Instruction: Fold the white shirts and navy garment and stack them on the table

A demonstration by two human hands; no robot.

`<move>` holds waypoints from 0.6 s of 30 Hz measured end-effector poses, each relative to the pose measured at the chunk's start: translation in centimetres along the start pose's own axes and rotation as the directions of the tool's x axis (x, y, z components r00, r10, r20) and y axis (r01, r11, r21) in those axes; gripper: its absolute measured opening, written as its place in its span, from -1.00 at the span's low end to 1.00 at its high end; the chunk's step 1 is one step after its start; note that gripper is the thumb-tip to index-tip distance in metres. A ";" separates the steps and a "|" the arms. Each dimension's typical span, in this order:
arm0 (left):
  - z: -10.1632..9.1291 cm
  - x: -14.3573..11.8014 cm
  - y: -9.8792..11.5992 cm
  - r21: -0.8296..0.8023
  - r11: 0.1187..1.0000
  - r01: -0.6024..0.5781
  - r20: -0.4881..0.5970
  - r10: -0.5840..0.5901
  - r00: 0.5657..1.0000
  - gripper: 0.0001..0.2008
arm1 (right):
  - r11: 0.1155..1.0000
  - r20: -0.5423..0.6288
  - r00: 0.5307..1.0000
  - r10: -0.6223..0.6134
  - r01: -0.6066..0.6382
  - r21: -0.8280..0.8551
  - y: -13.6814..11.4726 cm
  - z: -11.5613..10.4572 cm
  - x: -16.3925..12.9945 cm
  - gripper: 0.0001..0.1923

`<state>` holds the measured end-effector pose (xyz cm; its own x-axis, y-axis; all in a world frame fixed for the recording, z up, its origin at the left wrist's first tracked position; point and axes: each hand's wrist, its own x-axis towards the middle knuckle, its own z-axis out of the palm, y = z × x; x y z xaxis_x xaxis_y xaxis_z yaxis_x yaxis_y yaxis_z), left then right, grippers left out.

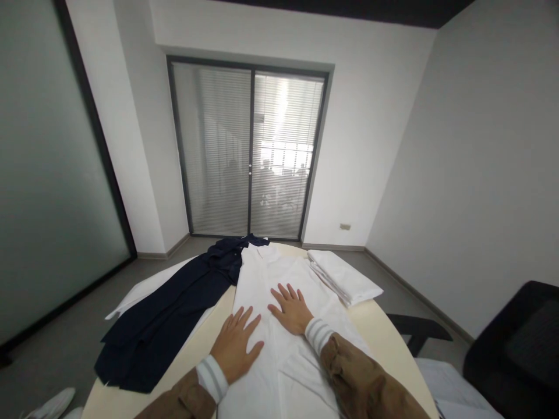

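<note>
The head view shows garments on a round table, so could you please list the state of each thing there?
white garment: spread flat, lengthwise on the table.
dark navy garment: laid out, hanging over the table's left edge.
folded white cloth: folded, lying right of the white garment.
left hand: open, flat on the white garment.
right hand: open, flat on the white garment.
sliding door: shut, blinds down.

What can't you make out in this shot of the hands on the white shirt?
Head view only:
- White garment: its near end is cut off by the bottom edge; the left hand and right hand cover part of it.
- Navy garment: its lower end hangs past the table rim.
- Folded white stack: too small to count layers.
- Figures behind the blinds: blurred silhouettes.
</note>
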<state>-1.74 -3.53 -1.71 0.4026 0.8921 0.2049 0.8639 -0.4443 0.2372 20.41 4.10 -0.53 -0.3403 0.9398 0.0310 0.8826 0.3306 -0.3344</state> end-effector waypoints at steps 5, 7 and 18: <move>-0.2 0.2 -0.1 0.044 0.999 0.027 -0.063 -0.024 0.998 -0.58 | 0.998 0.069 0.998 -0.007 0.002 0.063 0.3 -0.3 -0.8 -0.30; 0.1 0.3 -0.6 0.058 0.998 0.021 -0.043 -0.019 0.999 -0.56 | 0.999 0.042 0.999 -0.014 0.012 0.047 0.7 -1.2 -1.3 -0.38; -0.7 0.4 -2.4 0.073 0.997 -0.018 0.162 0.006 0.987 -0.45 | 0.886 -0.226 0.891 0.393 -0.433 -0.166 8.9 -4.5 -7.8 -0.47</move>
<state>-3.91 -2.19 -1.51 0.4513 0.8910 0.0496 0.8764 -0.4531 0.1635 32.36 0.14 0.53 0.1172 0.9871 0.1088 0.9831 -0.0998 -0.1534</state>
